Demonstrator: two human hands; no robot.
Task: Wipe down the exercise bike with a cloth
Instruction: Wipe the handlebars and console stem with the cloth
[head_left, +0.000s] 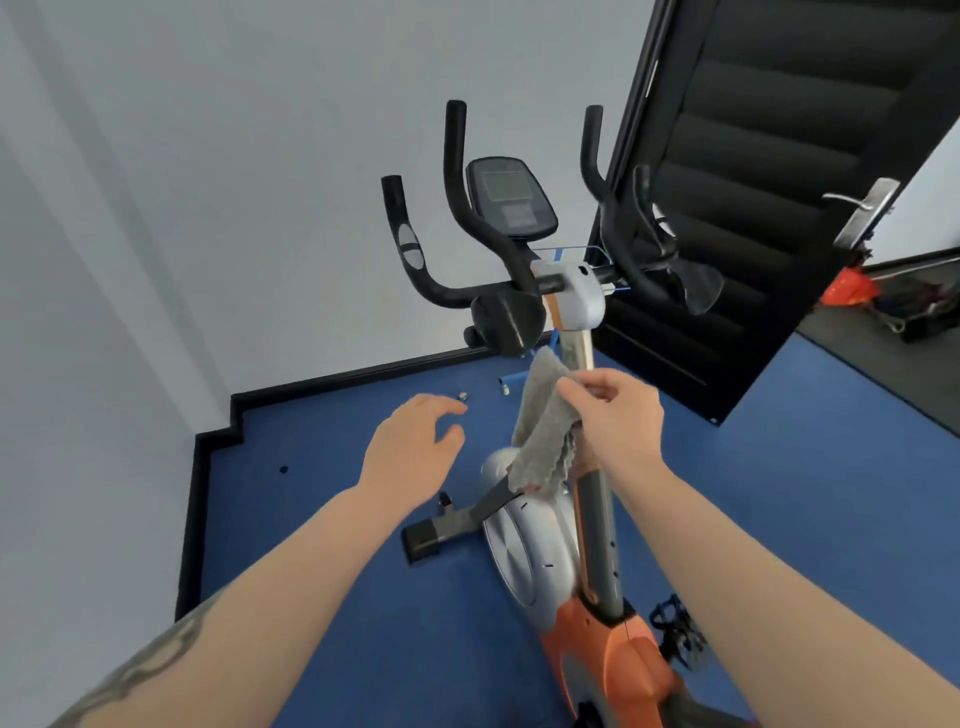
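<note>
Beside bike post (597, 499), right hand (618, 421) pinches cloth (545, 426).

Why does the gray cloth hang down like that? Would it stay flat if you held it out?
Probably not. The gray cloth droops and folds below the right hand pinching it, so it looks soft and floppy. It likely weighs little, since a few fingers hold it up. Its fuzzy surface suggests it won't slip easily.
</note>
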